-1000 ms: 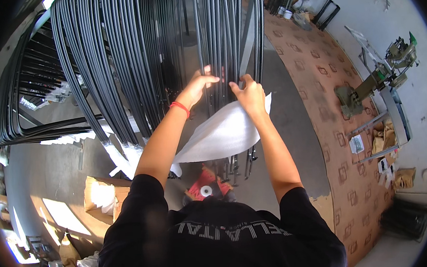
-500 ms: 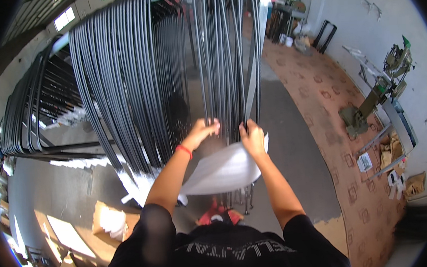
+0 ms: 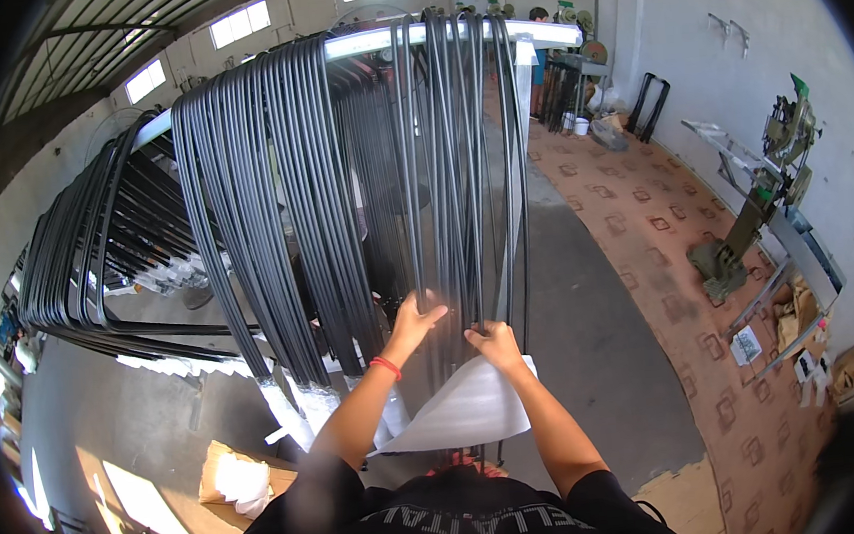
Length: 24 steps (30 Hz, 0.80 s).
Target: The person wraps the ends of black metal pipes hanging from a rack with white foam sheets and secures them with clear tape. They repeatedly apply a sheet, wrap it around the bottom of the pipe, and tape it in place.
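Below the rail (image 3: 361, 43), your left hand (image 3: 416, 320) is spread at the black tubes (image 3: 450, 145), while what your curled right hand (image 3: 496, 344) grips I cannot tell, so the white sheet (image 3: 469, 414) beneath it could slip if only loosely pinned.

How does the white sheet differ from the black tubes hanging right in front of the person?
Shape: the white sheet is broad and curved, while each of the black tubes is long and slender.
Colour: the sheet is pale; the tubes are dark.
Position: the tubes loop over a metal rail up high, whereas the sheet sits low, beside the right wrist.
Shared: both are close to the right hand.
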{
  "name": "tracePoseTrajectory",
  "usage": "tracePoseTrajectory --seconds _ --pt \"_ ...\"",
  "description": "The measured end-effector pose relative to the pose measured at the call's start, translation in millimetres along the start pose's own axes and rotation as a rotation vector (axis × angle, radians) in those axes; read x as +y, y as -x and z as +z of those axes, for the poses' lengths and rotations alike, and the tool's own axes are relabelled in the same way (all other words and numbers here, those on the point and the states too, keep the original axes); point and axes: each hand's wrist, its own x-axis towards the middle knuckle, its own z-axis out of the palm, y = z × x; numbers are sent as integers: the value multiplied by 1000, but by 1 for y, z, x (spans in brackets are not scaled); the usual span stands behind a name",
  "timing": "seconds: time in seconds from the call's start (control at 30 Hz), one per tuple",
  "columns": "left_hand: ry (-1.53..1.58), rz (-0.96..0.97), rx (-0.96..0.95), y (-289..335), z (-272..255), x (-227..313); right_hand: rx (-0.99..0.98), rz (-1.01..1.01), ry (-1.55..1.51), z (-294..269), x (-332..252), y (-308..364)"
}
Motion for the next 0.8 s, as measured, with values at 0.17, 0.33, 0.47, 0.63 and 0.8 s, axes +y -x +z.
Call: tracePoseTrajectory --seconds 0.17,0.33,0.47,0.63,0.8 --pt "131 -147 -81 5 -7 10 9 -10 54 6 -2 5" --pt "258 -168 -255 7 -13 25 30 -53 -19 1 -6 5" --pt "209 -116 -341 10 -3 40 -65 20 70 -15 6 0" --pt "-47 -159 -138 8 10 33 -143 55 -67 -19 -16 11" --pt "-108 -169 -14 13 14 43 -266 131 -187 -28 -9 10"
